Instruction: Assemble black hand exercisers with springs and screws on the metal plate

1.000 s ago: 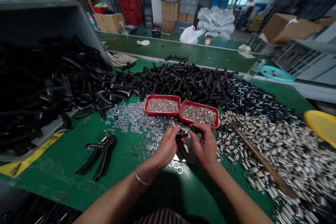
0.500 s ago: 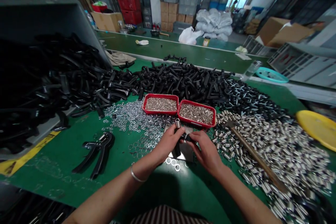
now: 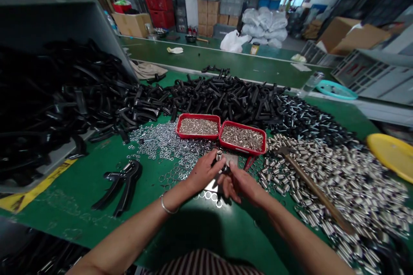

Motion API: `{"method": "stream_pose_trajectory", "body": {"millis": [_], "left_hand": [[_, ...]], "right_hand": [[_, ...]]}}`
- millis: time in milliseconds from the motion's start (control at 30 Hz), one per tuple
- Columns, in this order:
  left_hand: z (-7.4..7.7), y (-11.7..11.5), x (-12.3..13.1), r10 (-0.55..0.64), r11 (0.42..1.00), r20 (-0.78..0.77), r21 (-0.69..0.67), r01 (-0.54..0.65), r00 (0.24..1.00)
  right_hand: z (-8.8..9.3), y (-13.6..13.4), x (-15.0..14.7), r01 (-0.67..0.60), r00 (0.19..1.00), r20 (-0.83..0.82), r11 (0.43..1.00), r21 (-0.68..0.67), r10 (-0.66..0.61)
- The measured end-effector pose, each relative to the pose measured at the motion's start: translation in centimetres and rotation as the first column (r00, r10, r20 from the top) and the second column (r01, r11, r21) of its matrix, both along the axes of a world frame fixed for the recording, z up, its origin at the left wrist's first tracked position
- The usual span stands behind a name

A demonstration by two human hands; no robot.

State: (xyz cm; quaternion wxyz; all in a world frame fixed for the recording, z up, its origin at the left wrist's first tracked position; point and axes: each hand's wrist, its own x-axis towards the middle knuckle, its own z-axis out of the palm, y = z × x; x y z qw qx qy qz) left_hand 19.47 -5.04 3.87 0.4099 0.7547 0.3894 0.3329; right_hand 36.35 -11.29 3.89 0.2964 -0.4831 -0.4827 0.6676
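Observation:
My left hand [image 3: 204, 172] is closed around a black hand-grip exerciser part, with a metal spring [image 3: 219, 154] standing up beside its thumb. My right hand [image 3: 241, 184] meets it from the right, thumb and forefinger against the part's dark end [image 3: 226, 169] and the other fingers curled below. Fingers hide most of the part. Beneath both hands lies a metal plate [image 3: 212, 186], with several shiny washers [image 3: 212, 197] along its near edge. On the left of the table rests a hand-grip exerciser [image 3: 124, 187] with two black handles and a spring.
Two red trays [image 3: 197, 136] of small metal pieces stand ahead. Black handles [image 3: 222, 99] are heaped behind them and spill from a grey crate [image 3: 97, 13]. Loose rings [image 3: 161, 142] lie left; springs [image 3: 351, 180] and a hammer [image 3: 318, 191] lie right, near a yellow lid [image 3: 392, 159].
My right hand has turned, and its fingers now curl under the part. The black handle that hung below my left hand no longer shows. The camera view has shifted slightly.

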Motion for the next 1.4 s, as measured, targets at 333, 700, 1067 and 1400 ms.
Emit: {"method": "stream_pose_trajectory", "body": {"millis": [333, 700, 1067, 1400], "left_hand": [[0.0, -1.2, 0.3, -0.014, 0.999, 0.109, 0.049, 0.009, 0.994], [-0.5, -1.8, 0.6, 0.096, 0.995, 0.089, -0.031, -0.094, 0.991], [-0.6, -2.2, 0.5, 0.178, 0.984, 0.074, -0.005, -0.178, 0.981], [-1.4, 2.4, 2.8, -0.243, 0.934, -0.511, 0.106, 0.341, 0.825]], "right_hand": [[-0.6, 0.0, 0.1, -0.064, 0.983, 0.181, 0.979, 0.192, 0.029], [0.2, -0.7, 0.1, 0.065, 0.958, 0.232, 0.912, 0.406, -0.171], [0.1, -1.5, -0.5, 0.256, 0.965, -0.004, 0.933, 0.252, -0.263], [-1.1, -1.1, 3.6, -0.016, 0.804, 0.520, 0.863, 0.504, -0.289]]}}
